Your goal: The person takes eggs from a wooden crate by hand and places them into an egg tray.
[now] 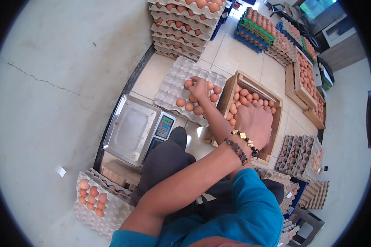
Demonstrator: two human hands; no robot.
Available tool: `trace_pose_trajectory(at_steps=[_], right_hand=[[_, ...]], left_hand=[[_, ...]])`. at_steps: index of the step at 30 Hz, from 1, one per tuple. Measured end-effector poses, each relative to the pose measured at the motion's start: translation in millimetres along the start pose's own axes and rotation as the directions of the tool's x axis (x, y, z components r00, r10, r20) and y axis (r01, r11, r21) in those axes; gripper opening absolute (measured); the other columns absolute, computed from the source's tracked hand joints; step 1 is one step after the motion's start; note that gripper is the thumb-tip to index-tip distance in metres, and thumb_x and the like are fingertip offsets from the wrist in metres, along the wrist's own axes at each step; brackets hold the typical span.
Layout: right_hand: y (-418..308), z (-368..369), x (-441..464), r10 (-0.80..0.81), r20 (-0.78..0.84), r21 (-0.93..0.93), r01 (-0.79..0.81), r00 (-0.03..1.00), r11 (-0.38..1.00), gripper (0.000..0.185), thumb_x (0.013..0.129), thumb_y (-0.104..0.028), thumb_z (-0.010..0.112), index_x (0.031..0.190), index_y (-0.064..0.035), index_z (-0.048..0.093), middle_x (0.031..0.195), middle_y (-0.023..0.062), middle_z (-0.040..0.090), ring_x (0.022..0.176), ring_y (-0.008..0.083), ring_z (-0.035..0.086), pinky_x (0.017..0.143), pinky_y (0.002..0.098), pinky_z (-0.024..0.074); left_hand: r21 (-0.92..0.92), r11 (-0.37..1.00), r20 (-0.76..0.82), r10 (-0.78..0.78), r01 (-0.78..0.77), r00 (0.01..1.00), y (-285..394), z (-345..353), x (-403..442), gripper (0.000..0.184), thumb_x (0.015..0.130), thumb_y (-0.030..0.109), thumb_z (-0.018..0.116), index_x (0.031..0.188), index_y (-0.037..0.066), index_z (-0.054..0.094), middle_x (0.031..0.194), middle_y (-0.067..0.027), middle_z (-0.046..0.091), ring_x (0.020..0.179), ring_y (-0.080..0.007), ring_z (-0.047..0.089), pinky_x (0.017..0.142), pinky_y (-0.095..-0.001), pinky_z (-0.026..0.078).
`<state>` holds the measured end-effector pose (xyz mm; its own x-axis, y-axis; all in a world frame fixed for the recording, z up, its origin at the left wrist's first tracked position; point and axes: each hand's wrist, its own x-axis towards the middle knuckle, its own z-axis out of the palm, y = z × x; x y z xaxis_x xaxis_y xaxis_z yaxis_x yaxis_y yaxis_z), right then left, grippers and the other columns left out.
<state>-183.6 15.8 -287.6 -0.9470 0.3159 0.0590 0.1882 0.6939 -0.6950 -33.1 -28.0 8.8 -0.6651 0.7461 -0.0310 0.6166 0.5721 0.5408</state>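
Observation:
My right hand (200, 89) is over a grey cardboard egg tray (169, 88), its fingers closed around a brown egg (188, 84) at a cup. Several other brown eggs (189, 106) sit in that tray's cups, around and below the hand. My left arm crosses over the right one. My left hand (255, 123), with beaded bracelets (243, 142) at its wrist, reaches down into a wooden crate (279, 123) of loose brown eggs (245, 95). Its back faces me and its fingers are hidden, so whether it grips an egg does not show.
A digital scale (130, 127) with a metal pan stands left of my knee. Stacked full egg trays (183, 31) rise behind the tray. A partly filled tray (99, 212) lies lower left. More wooden crates (303, 76) and tray stacks (299, 158) line the right side.

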Motion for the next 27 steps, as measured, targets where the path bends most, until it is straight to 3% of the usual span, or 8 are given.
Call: trace_pose_trajectory(at_steps=[2,4,7,9,12,15,18,27], right_hand=[[-9,-11,-1,0.360,0.134,0.480,-0.379,0.923,0.791,0.042,0.083,-0.020,0.075,0.118,0.0013,0.065,0.102,0.0139,0.070,0.096,0.0255,0.069,0.084,0.0365,0.0548],[-21,-29,-11,0.392,0.341,0.811,-0.478,0.855,0.338,0.049,0.088,-0.026,0.068,0.127,0.0012,0.057,0.116,0.0174,0.066,0.109,0.0286,0.065,0.093,0.0398,0.0522],[-30,-75,-73,0.055,0.357,0.848,-0.299,0.932,-0.438,0.063,0.099,-0.043,0.049,0.141,0.0031,0.039,0.136,0.0221,0.052,0.126,0.0333,0.052,0.105,0.0439,0.0458],[-46,-113,-89,-0.055,0.267,0.762,-0.246,0.962,-0.599,0.071,0.102,-0.052,0.038,0.145,0.0050,0.034,0.142,0.0245,0.046,0.132,0.0362,0.046,0.110,0.0460,0.0426],[-49,-152,-104,-0.026,0.223,0.769,-0.192,0.974,-0.609,0.083,0.101,-0.060,0.026,0.145,0.0100,0.032,0.146,0.0282,0.040,0.135,0.0417,0.041,0.114,0.0503,0.0376],[-73,-195,-133,0.037,0.209,0.766,-0.140,0.977,-0.627,0.084,0.101,-0.061,0.025,0.144,0.0112,0.032,0.145,0.0296,0.040,0.134,0.0439,0.041,0.115,0.0512,0.0363],[-76,-214,-154,-0.034,0.134,0.822,-0.130,0.990,-0.555,0.087,0.100,-0.064,0.024,0.144,0.0111,0.032,0.143,0.0298,0.041,0.130,0.0440,0.044,0.112,0.0508,0.0384],[-71,-263,-187,-0.189,0.134,0.881,-0.204,0.973,-0.427,0.096,0.097,-0.072,0.023,0.148,0.0096,0.025,0.144,0.0295,0.041,0.132,0.0378,0.046,0.110,0.0462,0.0369]], left_hand=[[0.030,1.000,-0.042,-0.007,0.008,0.999,-10,-6,-2,0.019,0.087,0.021,0.062,0.101,0.012,0.070,0.103,-0.0068,0.070,0.102,-0.0220,0.066,0.079,-0.0396,0.052],[0.047,0.999,-0.093,-0.006,0.011,0.996,-19,-12,-4,0.017,0.087,0.019,0.061,0.099,0.013,0.071,0.102,-0.0074,0.071,0.102,-0.0240,0.067,0.079,-0.0409,0.053],[0.065,0.998,-0.154,-0.009,0.019,0.988,-33,-7,-2,0.016,0.086,0.018,0.061,0.095,0.012,0.072,0.097,-0.0097,0.072,0.098,-0.0283,0.069,0.077,-0.0429,0.055],[-0.008,0.999,-0.079,-0.033,0.033,0.996,-59,-23,7,0.026,0.078,0.013,0.067,0.103,0.007,0.068,0.100,-0.0186,0.071,0.093,-0.0356,0.069,0.082,-0.0507,0.054],[-0.170,0.984,-0.258,0.015,-0.061,0.966,-84,-46,-12,0.041,0.072,0.003,0.068,0.113,0.005,0.069,0.105,-0.0187,0.070,0.093,-0.0343,0.068,0.082,-0.0432,0.055],[-0.443,0.891,-0.028,0.097,-0.099,0.995,-87,-49,-21,0.049,0.071,0.002,0.067,0.120,0.004,0.068,0.106,-0.0173,0.071,0.094,-0.0308,0.068,0.084,-0.0385,0.055],[-0.395,0.871,-0.086,0.283,-0.293,0.955,-85,-27,-13,0.042,0.074,-0.005,0.062,0.115,0.004,0.070,0.087,-0.0131,0.072,0.057,-0.0217,0.068,0.061,-0.0344,0.056],[-0.624,0.750,0.064,0.332,-0.222,0.941,-77,-12,6,0.053,0.083,0.015,0.079,0.128,-0.005,0.060,0.110,-0.0103,0.070,0.095,-0.0128,0.067,0.085,-0.0281,0.055]])
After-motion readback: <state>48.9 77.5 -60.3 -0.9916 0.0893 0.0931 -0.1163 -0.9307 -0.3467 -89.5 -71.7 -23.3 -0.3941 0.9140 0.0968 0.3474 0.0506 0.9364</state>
